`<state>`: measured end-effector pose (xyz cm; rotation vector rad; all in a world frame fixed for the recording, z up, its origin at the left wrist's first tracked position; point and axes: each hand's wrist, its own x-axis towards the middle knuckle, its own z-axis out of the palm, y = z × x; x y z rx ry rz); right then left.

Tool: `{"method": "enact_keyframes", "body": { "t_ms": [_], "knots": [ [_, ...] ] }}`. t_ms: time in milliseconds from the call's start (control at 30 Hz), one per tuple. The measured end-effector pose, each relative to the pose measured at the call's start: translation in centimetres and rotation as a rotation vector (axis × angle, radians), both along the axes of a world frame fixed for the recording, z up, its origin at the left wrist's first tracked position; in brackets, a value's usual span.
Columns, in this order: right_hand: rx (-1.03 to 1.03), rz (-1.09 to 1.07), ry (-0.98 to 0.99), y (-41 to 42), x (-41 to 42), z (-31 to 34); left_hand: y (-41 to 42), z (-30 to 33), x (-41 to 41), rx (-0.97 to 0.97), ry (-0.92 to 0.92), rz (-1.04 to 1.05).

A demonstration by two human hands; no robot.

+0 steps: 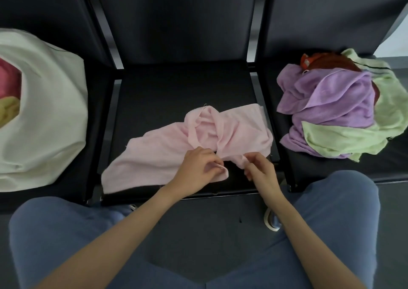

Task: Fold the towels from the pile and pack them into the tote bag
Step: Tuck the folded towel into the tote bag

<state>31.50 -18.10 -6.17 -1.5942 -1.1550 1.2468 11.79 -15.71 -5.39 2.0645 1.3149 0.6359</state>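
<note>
Head view, left to right: well to the left of my fingers, the white tote bag lies open-mouthed, with a pink and a yellow towel already inside, so I judge part of the packing done. Between bag and pile, the pale pink towel lies rumpled and unfolded on the middle seat; my left hand pinches a corner of its near edge, fingers curled onto the cloth, and my right hand pinches the edge just beside it, likewise clamped. Well to the right of my fingers, the pile of purple, green and red towels awaits folding, so I judge most work remains.
</note>
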Motion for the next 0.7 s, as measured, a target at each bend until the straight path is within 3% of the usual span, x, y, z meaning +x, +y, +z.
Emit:
{"method": "enact_keyframes", "body": {
  "t_ms": [100, 533, 700],
  "knots": [
    [0.036, -0.002, 0.063, 0.08, 0.04, 0.10, 0.02, 0.50, 0.94, -0.060, -0.074, 0.029],
    [0.379, 0.020, -0.483, -0.50, -0.39, -0.30, 0.34, 0.13, 1.08, -0.178, -0.065, 0.113],
    [0.333, 0.092, -0.364, -0.75, -0.47, 0.22, 0.32, -0.04, 1.18, -0.183, -0.061, 0.113]
  ]
}}
